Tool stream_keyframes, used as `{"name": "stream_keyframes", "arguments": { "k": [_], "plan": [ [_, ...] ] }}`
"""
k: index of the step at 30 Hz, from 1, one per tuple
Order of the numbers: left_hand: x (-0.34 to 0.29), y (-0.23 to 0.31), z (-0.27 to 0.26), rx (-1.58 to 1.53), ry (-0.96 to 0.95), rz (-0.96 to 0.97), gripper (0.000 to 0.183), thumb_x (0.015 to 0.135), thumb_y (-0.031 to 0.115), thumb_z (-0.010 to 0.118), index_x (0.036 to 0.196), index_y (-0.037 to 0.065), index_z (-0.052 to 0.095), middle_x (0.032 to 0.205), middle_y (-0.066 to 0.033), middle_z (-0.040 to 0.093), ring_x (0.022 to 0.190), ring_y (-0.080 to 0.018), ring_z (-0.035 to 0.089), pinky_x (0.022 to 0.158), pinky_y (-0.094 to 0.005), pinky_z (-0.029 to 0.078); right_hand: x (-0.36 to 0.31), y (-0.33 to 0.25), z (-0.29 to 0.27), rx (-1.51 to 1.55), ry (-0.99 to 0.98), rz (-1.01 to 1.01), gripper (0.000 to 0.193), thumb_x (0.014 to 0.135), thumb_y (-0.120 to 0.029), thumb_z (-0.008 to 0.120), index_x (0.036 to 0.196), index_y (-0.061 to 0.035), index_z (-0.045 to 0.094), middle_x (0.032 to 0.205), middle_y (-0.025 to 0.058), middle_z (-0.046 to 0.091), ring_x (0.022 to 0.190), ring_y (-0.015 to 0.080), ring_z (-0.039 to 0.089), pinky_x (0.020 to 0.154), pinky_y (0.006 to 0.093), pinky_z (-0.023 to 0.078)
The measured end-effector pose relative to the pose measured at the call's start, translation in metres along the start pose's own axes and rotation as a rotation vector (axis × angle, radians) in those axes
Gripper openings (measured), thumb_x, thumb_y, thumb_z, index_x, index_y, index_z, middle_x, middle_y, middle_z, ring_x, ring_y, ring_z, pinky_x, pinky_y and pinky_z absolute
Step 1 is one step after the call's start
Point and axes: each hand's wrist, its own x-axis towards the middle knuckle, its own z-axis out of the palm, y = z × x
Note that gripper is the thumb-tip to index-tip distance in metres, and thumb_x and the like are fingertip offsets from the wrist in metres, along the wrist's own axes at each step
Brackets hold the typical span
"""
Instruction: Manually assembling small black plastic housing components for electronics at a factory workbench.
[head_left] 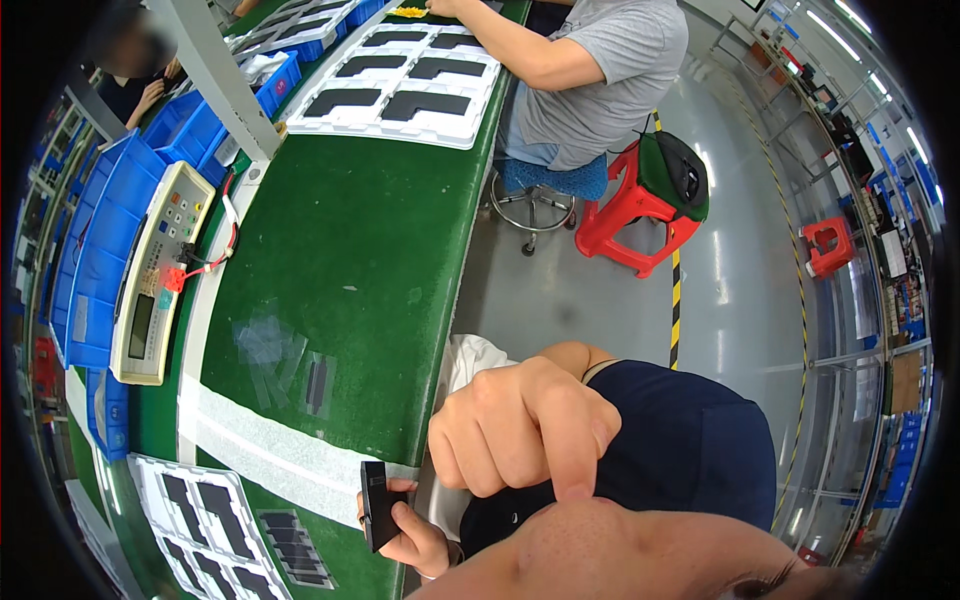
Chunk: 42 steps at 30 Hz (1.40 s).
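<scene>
At the near edge of the green table (340, 230), my left hand (418, 545) grips a flat black block (377, 507) stood on edge, with the thumb against its side. My right hand (520, 430) is raised close to the camera, well off the table. Its fingers are curled into a fist, one finger pointing downward, and I see nothing in it. At the lower left, beside my left hand, lies a white tray (150, 480) with several black L-shaped pieces. Dark strips under clear tape (295, 548) lie between that tray and my left hand.
A beige meter (150, 300) with red leads stands along the left by blue bins (100, 250). A grey post (215, 75) rises there. Farther up are more white trays (470, 130) of black pieces and a seated co-worker (620, 80). Red stools (640, 225) stand right.
</scene>
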Motion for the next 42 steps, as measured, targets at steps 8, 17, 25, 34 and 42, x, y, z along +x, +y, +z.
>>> {"name": "stream_keyframes", "arguments": {
  "k": [8,17,25,34,42],
  "plan": [
    [-0.007,-0.005,-0.004,-0.068,0.094,-0.049,0.027,0.089,0.019,0.044,0.080,-0.006,0.052,0.075,-0.0116,0.055,0.068,-0.0204,0.049,0.061,-0.0311,0.038,-0.002,0.005,0.000,0.005,0.012,0.051,0.020,0.085,-0.013,0.047,0.087,0.0037,0.057,0.049,0.0001,0.044,0.035,0.0133,0.028,0.036,0.0307,0.019],
    [-0.006,-0.002,-0.003,-0.030,0.065,-0.038,0.027,0.088,0.018,0.043,0.086,-0.008,0.051,0.076,-0.0124,0.055,0.069,-0.0197,0.050,0.062,-0.0310,0.038,-0.003,0.007,0.002,-0.015,0.040,0.002,0.016,0.082,-0.010,0.049,0.086,0.0036,0.057,0.059,0.0057,0.054,0.035,0.0151,0.029,0.036,0.0312,0.020],
    [-0.010,-0.006,-0.001,-0.136,0.086,-0.062,0.025,0.088,0.015,0.043,0.089,-0.010,0.048,0.078,-0.0145,0.055,0.069,-0.0207,0.050,0.063,-0.0313,0.040,-0.004,0.003,-0.002,-0.054,0.005,0.000,0.016,0.081,-0.009,0.049,0.088,0.0034,0.057,0.066,0.0092,0.059,0.039,0.0173,0.037,0.039,0.0307,0.034],
    [-0.010,-0.006,-0.006,-0.103,0.067,-0.076,0.025,0.088,0.016,0.044,0.088,-0.008,0.050,0.077,-0.0129,0.055,0.068,-0.0194,0.050,0.061,-0.0293,0.039,-0.008,0.008,-0.003,-0.059,0.024,-0.006,0.018,0.083,-0.010,0.049,0.088,0.0044,0.057,0.072,0.0088,0.059,0.040,0.0174,0.039,0.044,0.0313,0.041],
    [-0.009,-0.008,-0.001,-0.102,0.140,-0.015,0.027,0.089,0.019,0.045,0.086,-0.008,0.050,0.075,-0.0125,0.056,0.066,-0.0194,0.051,0.059,-0.0290,0.040,-0.009,0.011,-0.011,0.015,0.040,0.050,0.016,0.086,-0.014,0.049,0.088,0.0016,0.051,0.065,0.0034,0.051,0.042,0.0116,0.034,0.042,0.0276,0.028]
  ]
}}
